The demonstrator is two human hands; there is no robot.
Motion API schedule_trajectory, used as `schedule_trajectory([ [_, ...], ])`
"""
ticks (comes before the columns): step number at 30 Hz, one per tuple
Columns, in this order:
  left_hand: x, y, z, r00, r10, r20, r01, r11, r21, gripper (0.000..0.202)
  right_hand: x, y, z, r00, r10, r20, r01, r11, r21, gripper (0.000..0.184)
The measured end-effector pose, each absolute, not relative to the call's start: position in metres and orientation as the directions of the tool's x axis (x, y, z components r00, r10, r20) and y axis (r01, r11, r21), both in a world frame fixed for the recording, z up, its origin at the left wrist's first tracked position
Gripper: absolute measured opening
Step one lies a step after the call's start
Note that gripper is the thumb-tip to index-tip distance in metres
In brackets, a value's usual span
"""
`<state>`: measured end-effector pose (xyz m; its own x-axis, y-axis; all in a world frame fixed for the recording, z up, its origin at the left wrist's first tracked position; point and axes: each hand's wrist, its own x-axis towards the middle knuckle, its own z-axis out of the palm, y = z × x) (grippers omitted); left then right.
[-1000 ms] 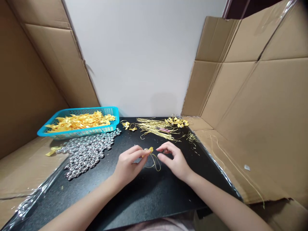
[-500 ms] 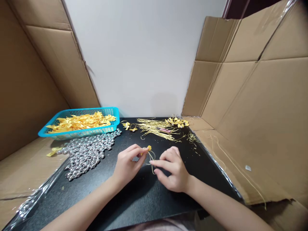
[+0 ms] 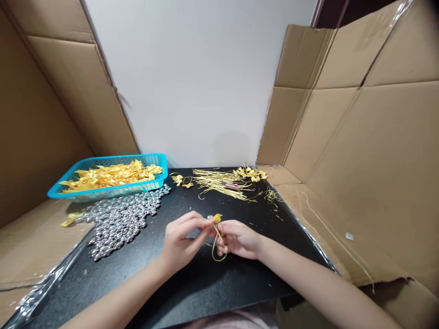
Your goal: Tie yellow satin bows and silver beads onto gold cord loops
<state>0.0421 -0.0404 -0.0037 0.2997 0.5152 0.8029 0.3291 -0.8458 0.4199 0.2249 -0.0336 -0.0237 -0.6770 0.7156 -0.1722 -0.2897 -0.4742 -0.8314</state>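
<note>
Above the black tabletop [image 3: 192,292], my left hand [image 3: 183,240] pinches a small yellow ribbon bow [image 3: 217,218] between thumb and forefinger. A silver bead [image 3: 210,217] shows at the bow, partly covered by the fingers. From the bow hangs a loop of thin yellow cord [image 3: 219,259]. My right hand [image 3: 240,240] is closed beside it, its fingertips meeting the left ones at the bow and its other fingers curled by the cord. Exactly how the cord passes between the right fingers is hidden.
A blue basket [image 3: 161,173] of yellow bows stands back left, with many silver beads [image 3: 120,224] before it. Cut yellow cords [image 3: 219,183] and a pink tool [image 3: 233,186] lie at the back. Finished-looking bows [image 3: 252,172] and tangled scraps [image 3: 272,195] sit right. Cardboard walls [image 3: 377,151] flank the table.
My right hand has moved left and up, turning so its fingertips join my left at the bow. The cord loop now hangs lower beneath the hands. The view has shifted slightly.
</note>
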Motion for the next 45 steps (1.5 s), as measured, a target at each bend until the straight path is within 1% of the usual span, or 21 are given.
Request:
schedule_trajectory([
  [4, 0.044, -0.043, -0.003, 0.296, 0.483, 0.824, 0.319, -0.863, 0.392, 0.015, 0.228, -0.034, -0.024, -0.794, 0.599, -0.11, -0.306, -0.549, -0.778, 0.03],
  [6, 0.046, -0.044, -0.002, 0.299, 0.476, 0.827, 0.32, -0.867, 0.383, 0.015, 0.229, -0.033, -0.025, -0.833, 0.549, -0.077, -0.297, -0.56, -0.773, 0.03],
  [9, 0.047, -0.045, -0.002, 0.305, 0.474, 0.826, 0.31, -0.87, 0.384, 0.016, 0.228, -0.032, -0.029, -0.861, 0.507, -0.052, -0.286, -0.565, -0.773, 0.033],
  [13, 0.047, -0.047, -0.004, 0.305, 0.48, 0.823, 0.301, -0.868, 0.394, 0.015, 0.226, -0.033, -0.034, -0.863, 0.503, -0.046, -0.298, -0.581, -0.757, 0.035],
  [19, 0.048, -0.049, -0.006, 0.315, 0.49, 0.812, 0.29, -0.865, 0.41, 0.018, 0.226, -0.037, -0.026, -0.847, 0.529, -0.048, -0.328, -0.592, -0.736, 0.029],
  [22, 0.048, -0.048, -0.006, 0.306, 0.53, 0.791, 0.282, -0.844, 0.456, 0.016, 0.226, -0.038, -0.019, -0.833, 0.547, -0.079, -0.306, -0.575, -0.759, 0.032],
  [24, 0.048, -0.047, -0.006, 0.282, 0.598, 0.75, 0.268, -0.8, 0.537, 0.013, 0.226, -0.036, -0.018, -0.791, 0.602, -0.109, -0.276, -0.509, -0.815, 0.032],
  [25, 0.048, -0.046, -0.006, 0.262, 0.646, 0.717, 0.252, -0.763, 0.596, 0.011, 0.226, -0.036, -0.019, -0.753, 0.648, -0.113, -0.247, -0.438, -0.865, 0.032],
  [27, 0.048, -0.044, -0.006, 0.212, 0.759, 0.616, 0.188, -0.65, 0.736, 0.008, 0.227, -0.034, -0.021, -0.665, 0.743, -0.074, -0.126, -0.21, -0.97, 0.028],
  [28, 0.048, -0.043, -0.006, 0.191, 0.811, 0.552, 0.145, -0.58, 0.802, 0.006, 0.229, -0.034, -0.022, -0.623, 0.782, -0.037, -0.033, -0.073, -0.997, 0.024],
  [29, 0.048, -0.041, -0.006, 0.175, 0.856, 0.486, 0.102, -0.506, 0.856, 0.006, 0.232, -0.033, -0.023, -0.588, 0.809, 0.009, 0.073, 0.064, -0.995, 0.019],
  [31, 0.047, -0.04, -0.005, 0.158, 0.916, 0.369, 0.038, -0.379, 0.925, 0.007, 0.239, -0.033, -0.022, -0.568, 0.818, 0.089, 0.267, 0.285, -0.921, 0.012],
  [32, 0.047, -0.039, -0.005, 0.158, 0.932, 0.327, 0.019, -0.334, 0.942, 0.008, 0.243, -0.033, -0.02, -0.585, 0.803, 0.113, 0.331, 0.363, -0.871, 0.009],
  [34, 0.048, -0.039, -0.004, 0.173, 0.948, 0.267, 0.003, -0.272, 0.962, 0.013, 0.25, -0.032, -0.014, -0.612, 0.774, 0.16, 0.389, 0.472, -0.791, 0.004],
  [35, 0.049, -0.039, -0.003, 0.189, 0.951, 0.244, 0.004, -0.249, 0.969, 0.015, 0.253, -0.031, -0.01, -0.592, 0.781, 0.2, 0.39, 0.495, -0.777, 0.01],
  [37, 0.05, -0.04, -0.002, 0.23, 0.95, 0.209, 0.022, -0.22, 0.975, 0.018, 0.256, -0.03, -0.003, -0.462, 0.828, 0.319, 0.35, 0.501, -0.792, 0.019],
  [39, 0.053, -0.043, -0.002, 0.273, 0.941, 0.198, 0.047, -0.219, 0.975, 0.019, 0.254, -0.031, 0.002, -0.33, 0.849, 0.413, 0.259, 0.502, -0.825, 0.019],
  [41, 0.055, -0.045, -0.002, 0.31, 0.927, 0.21, 0.064, -0.24, 0.969, 0.019, 0.247, -0.035, 0.004, -0.32, 0.842, 0.434, 0.167, 0.501, -0.849, 0.017],
  [45, 0.059, -0.049, -0.004, 0.379, 0.901, 0.21, 0.069, -0.254, 0.965, 0.023, 0.233, -0.042, 0.0, -0.355, 0.852, 0.385, 0.054, 0.429, -0.901, 0.013],
])
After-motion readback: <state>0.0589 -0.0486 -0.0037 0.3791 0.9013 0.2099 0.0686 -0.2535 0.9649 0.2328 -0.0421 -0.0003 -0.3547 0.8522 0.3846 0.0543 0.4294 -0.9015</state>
